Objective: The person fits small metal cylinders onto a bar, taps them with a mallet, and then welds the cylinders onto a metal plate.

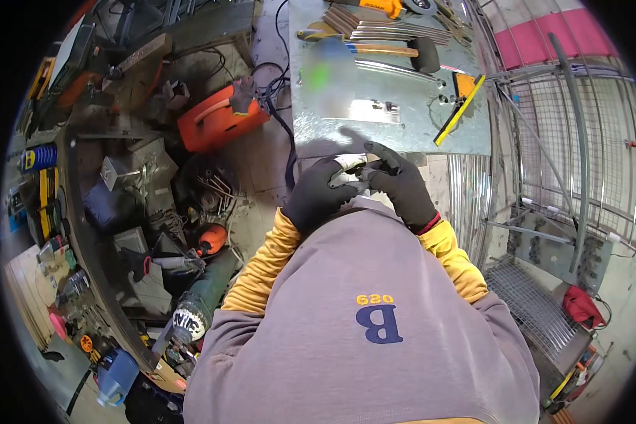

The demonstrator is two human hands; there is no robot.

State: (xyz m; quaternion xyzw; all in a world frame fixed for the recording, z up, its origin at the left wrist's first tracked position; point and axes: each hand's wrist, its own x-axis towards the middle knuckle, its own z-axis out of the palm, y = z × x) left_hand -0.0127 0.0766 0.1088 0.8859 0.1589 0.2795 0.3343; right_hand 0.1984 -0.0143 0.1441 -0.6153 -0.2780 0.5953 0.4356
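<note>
In front of my waist, just short of the metal table's near edge, my two hands are close together in dark work gloves. My left hand (321, 195) curls its fingers around a small whitish piece (349, 162), whose kind I cannot make out. Beside it, my right hand (405, 188) is closed at the same piece, with one finger raised toward the table. Its inner fingers are partly hidden between the gloves. On the metal table (417, 138) ahead lie small shiny metal fittings (385, 107) on a bright plate.
A mallet (424, 55), metal rods (403, 32) and a yellow-edged square (461, 109) lie on the table. An orange toolbox (222, 116) and dark cables (287, 131) are to the left. A gas cylinder (208, 290) lies lower left. Wire mesh racks (544, 304) stand right.
</note>
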